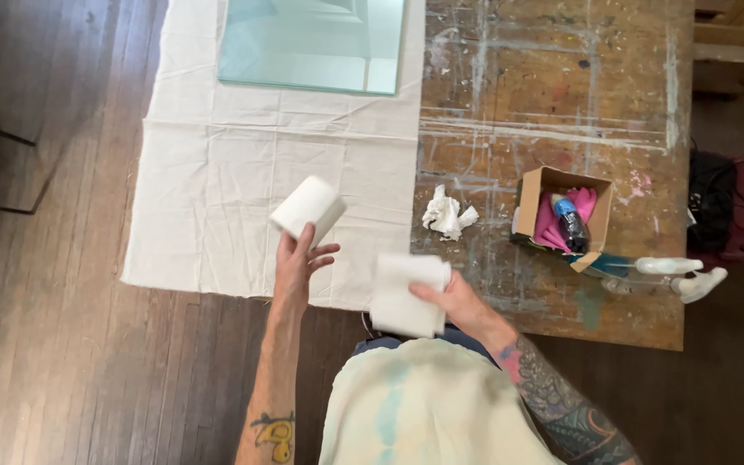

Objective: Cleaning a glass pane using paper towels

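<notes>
- The left hand, fingers spread wide at centre frame, is touching a white paper towel roll at its fingertips, over the white cloth.
- The right hand is gripping a folded white paper sheet just below centre.
- A crumpled paper wad is lying on the paint-stained tabletop, right of the cloth.
- A cardboard box holding pink rags is sitting at centre right, a spray bottle beside it.
- A glass pane is resting at the top.
</notes>
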